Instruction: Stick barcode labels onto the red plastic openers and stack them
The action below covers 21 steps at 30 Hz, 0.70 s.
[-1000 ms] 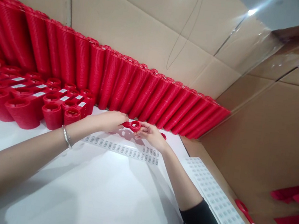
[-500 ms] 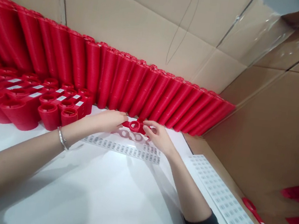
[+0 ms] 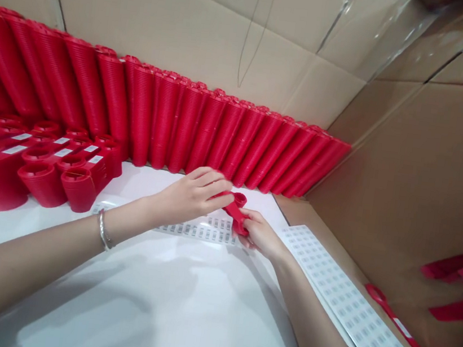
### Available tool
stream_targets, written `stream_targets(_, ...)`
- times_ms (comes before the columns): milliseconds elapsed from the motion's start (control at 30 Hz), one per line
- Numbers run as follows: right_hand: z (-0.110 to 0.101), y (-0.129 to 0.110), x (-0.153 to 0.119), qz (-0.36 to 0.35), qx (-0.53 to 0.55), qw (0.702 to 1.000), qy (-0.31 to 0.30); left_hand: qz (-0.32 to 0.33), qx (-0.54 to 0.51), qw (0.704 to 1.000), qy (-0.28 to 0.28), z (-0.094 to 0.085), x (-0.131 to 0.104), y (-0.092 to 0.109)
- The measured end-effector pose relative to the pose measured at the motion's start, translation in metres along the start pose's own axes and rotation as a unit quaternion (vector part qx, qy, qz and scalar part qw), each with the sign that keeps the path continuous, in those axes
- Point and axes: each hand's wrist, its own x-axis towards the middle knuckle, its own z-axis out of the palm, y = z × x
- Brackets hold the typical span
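Observation:
A red plastic piece with a ring-like part (image 3: 235,211) is held over the white table, tilted between my two hands. My right hand (image 3: 261,233) is closed around its lower right end. At its upper left end, my left hand (image 3: 201,193) has bent fingers and thumb closed on the piece, partly covering it. A silver bangle (image 3: 104,229) is on my left wrist. Just below the hands lies a clear-edged sheet of small printed labels (image 3: 190,229), partly hidden by my left hand and forearm.
Tall stacks of red ringed pieces (image 3: 186,128) line the cardboard wall (image 3: 183,25). At left stand shorter red stacks with white labels (image 3: 78,187). Another label sheet (image 3: 351,303) lies at right, beside a labelled red piece (image 3: 402,330). A thin wire loop (image 3: 247,56) hangs at the back.
The red piece has turned from level to slanted, and my right hand has closed on its end. My left hand has moved right, over the piece. The view has shifted slightly.

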Motion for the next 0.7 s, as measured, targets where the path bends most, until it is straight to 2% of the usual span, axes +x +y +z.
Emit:
stream_targets(67,-0.003,0.009,-0.005,-0.001,0.032,0.998,0.059,-0.054,-0.012,0.998,-0.006,0.008,-0.008,0.008)
stream_targets(167,0.002,0.018,-0.01,0.007,0.065,0.992,0.108,-0.16,-0.077,0.98,-0.094,0.026,-0.02,0.017)
stream_targets(233,0.01,0.021,-0.012,0.016,0.077,0.99,0.117,-0.189,-0.149,0.958,-0.154,0.036,-0.025,0.019)
stream_targets(333,0.025,0.021,-0.017,0.029,0.083,0.99,0.109,-0.183,-0.216,0.936,-0.208,0.041,-0.028,0.018)
stream_targets(467,0.039,0.02,-0.024,0.043,0.081,0.99,0.102,-0.167,-0.224,0.932,-0.232,0.035,-0.027,0.023)
stream_targets(567,0.042,0.022,-0.027,0.048,0.078,0.99,0.108,-0.168,-0.198,0.936,-0.239,0.032,-0.027,0.029)
stream_targets(700,0.044,0.024,-0.027,0.058,0.071,0.99,0.111,-0.178,-0.209,0.937,-0.217,0.032,-0.027,0.035)
